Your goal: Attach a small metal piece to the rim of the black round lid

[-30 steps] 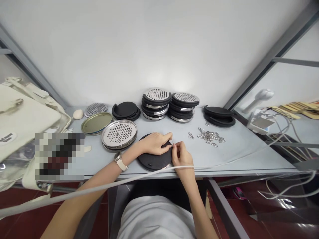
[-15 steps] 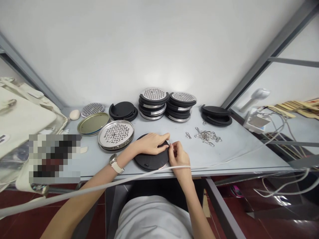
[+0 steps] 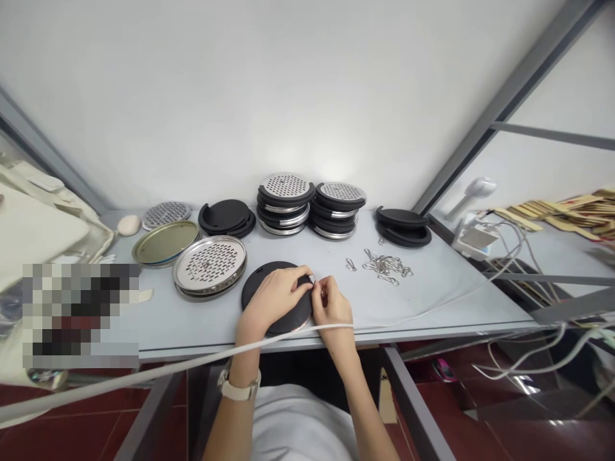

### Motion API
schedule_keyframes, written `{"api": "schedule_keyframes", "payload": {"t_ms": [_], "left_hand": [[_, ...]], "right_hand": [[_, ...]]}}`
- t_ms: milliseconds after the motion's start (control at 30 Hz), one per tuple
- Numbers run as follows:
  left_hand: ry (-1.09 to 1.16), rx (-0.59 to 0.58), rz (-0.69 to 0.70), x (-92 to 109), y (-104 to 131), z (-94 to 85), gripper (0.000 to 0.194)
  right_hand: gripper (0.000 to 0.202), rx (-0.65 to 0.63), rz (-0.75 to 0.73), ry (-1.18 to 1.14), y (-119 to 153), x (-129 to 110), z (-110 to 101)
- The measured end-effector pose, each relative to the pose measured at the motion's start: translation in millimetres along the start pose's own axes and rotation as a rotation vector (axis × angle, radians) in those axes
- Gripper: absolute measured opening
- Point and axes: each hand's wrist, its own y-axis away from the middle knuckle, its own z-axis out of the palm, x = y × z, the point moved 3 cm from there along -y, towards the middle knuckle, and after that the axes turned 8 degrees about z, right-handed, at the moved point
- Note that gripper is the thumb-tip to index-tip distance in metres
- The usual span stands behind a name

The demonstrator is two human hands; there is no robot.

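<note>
A black round disc point(image 3: 283, 315) with a metal edge lies at the table's front, in front of me. Over its top rests my left hand point(image 3: 276, 298), thumb and forefinger closed around the right part of its rim. My right hand point(image 3: 331, 310) is closed in a pinch at that same rim, touching a small metal clip point(image 3: 312, 279) between the two hands. Fingers hide most of the clip. To the right lie several loose metal clips point(image 3: 384, 266), with a single clip point(image 3: 351, 264) apart from them. A perforated metal grater disc point(image 3: 209, 261) tops a stack left of the black disc.
Stacks of graters in black rings point(image 3: 286, 208) stand against the wall. Black rings point(image 3: 403, 227), black discs point(image 3: 225, 218) and a gold-coloured lid point(image 3: 166, 242) are around them. A white cable point(image 3: 192, 358) crosses before my arms. A white handheld device point(image 3: 473, 192) stands right.
My left wrist has swung inward and the left hand's thumb and forefinger have closed at the disc's rim. The right hand stays pinched there. The view has shifted slightly.
</note>
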Motion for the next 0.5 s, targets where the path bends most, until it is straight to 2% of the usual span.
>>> {"api": "schedule_keyframes", "payload": {"t_ms": [233, 500], "left_hand": [[-0.114, 0.099, -0.002, 6.5, 8.4, 9.8, 0.028], [-0.088, 0.08, -0.006, 4.2, 8.2, 9.5, 0.029]], "right_hand": [[0.021, 0.001, -0.025, -0.031, 0.6, 0.1, 0.8], [0.021, -0.006, -0.027, -0.07, 1.8, 0.3, 0.4]]}}
